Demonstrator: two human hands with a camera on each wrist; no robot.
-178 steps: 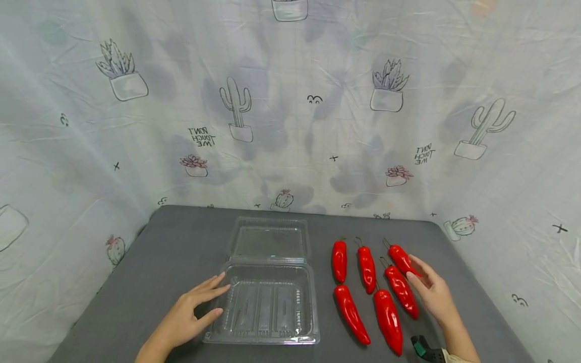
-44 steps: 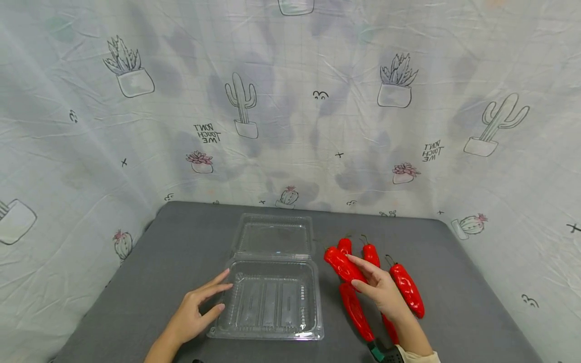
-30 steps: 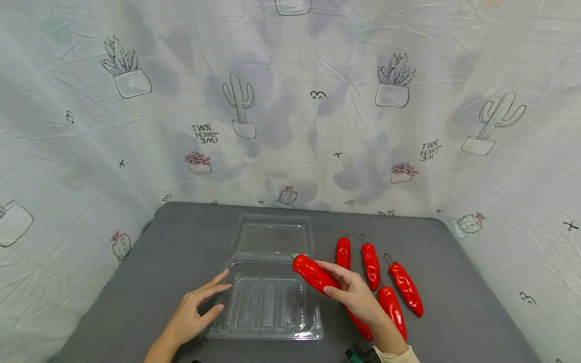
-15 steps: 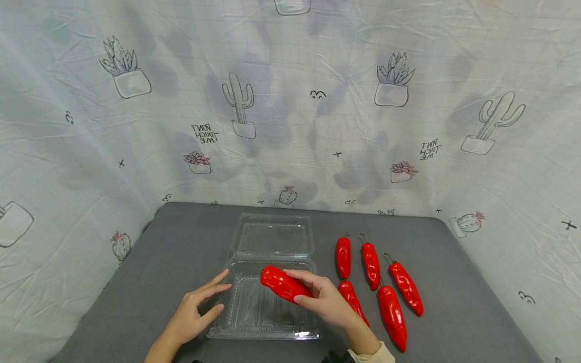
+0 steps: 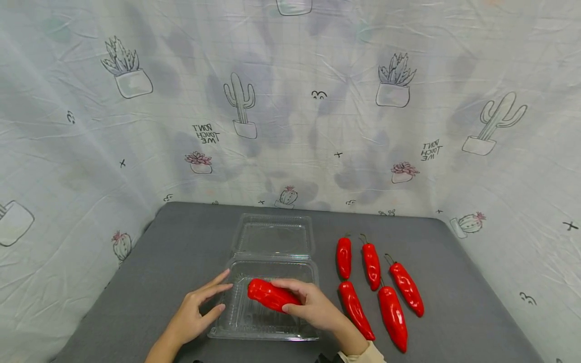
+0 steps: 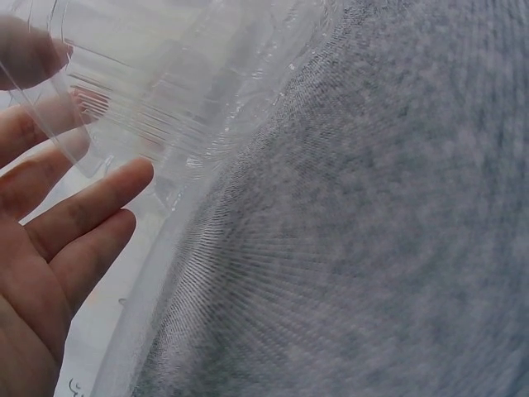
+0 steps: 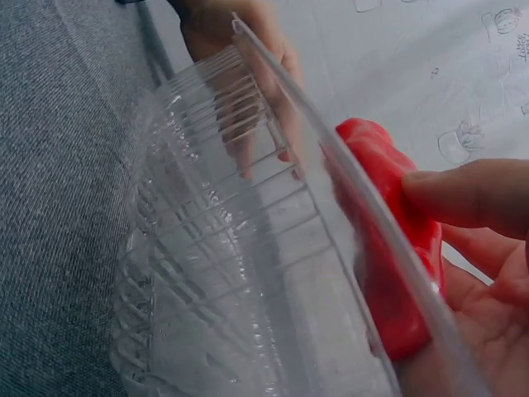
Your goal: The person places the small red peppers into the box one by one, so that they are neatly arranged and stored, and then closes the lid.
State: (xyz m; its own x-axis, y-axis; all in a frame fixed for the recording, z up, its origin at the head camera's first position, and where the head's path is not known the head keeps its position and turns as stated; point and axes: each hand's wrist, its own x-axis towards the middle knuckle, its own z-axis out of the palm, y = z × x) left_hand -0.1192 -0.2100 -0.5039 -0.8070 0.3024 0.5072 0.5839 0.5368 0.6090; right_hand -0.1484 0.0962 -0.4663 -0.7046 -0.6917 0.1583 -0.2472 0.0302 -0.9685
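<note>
My right hand grips a long, glossy red chili pepper between thumb and fingers, over the base of an open clear plastic clamshell box. In the right wrist view the chili pepper shows beyond the rim of the box wall; whether it touches the bottom I cannot tell. My left hand lies at the left side of the box, fingers spread and fairly straight, fingertips at the rim. In the left wrist view these fingers lie against or close to the clear plastic.
Several more red chili peppers lie on the grey table right of the box, among them one at the front and one at the far right. The box's lid lies folded back. A patterned curtain stands behind the table.
My right hand has picked up the chili pepper from the right end of the group and carried it left and down, over the box base. My left hand has stayed at the rim.
</note>
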